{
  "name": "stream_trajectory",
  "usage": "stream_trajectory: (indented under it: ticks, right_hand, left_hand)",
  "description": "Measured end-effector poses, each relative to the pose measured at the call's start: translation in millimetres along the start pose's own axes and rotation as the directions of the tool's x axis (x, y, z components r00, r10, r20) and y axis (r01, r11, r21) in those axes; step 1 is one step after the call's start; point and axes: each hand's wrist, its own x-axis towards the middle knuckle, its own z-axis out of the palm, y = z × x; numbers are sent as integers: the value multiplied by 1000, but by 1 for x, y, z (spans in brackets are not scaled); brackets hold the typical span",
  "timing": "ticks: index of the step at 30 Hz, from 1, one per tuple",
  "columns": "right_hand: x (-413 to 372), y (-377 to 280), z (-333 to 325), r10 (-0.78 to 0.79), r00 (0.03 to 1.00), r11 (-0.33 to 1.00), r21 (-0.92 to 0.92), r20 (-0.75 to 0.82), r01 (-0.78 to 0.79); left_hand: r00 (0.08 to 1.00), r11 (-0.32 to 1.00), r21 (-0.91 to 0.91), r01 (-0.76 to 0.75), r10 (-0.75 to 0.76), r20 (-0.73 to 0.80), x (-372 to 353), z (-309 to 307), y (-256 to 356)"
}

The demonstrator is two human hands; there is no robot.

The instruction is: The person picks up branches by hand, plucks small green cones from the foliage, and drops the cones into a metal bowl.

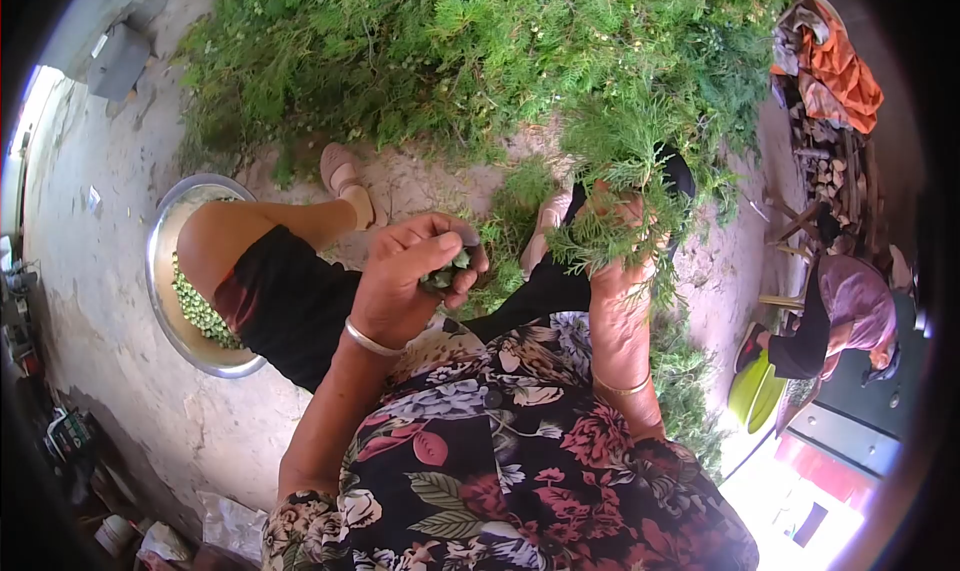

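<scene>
My left hand (402,273), with a silver bangle at the wrist, is closed around several small green cones (446,274) that show between thumb and fingers. My right hand (628,213) grips a leafy evergreen branch (590,245); its feathery sprays cover much of the fingers. Beyond both hands lies a large heap of cut evergreen branches (440,61). Beside my left knee a wide metal basin (163,306) sits on the ground, holding many green cones (196,309); my leg hides part of it.
Loose sprigs (522,196) lie between my feet. At the right, another person (855,306) sits near a lime-green basin (757,391). Stacked firewood (828,176) and an orange cloth (840,66) are at the upper right. Assorted items line the left wall, including a plastic bag (232,523).
</scene>
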Motion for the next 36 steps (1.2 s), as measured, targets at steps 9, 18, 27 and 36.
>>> stream_trajectory:
  ticks: [9,18,27,36]
  right_hand:
    - [6,-14,-5,278,947,945,133,160,-300]
    - [-42,-150,61,-788,615,266,-913,-23,308]
    - [-204,-373,-56,-825,464,-564,-407,323,-719]
    - [-26,9,38,199,916,-534,-744,350,400]
  left_hand:
    - [993,995,-49,82,-77,93,6,-4,-17]
    - [991,875,-479,69,-5,134,18,-13,-7]
    - [965,879,-470,88,41,257,28,-9,-15]
    - [957,942,-256,217,-153,248,13,7,-23]
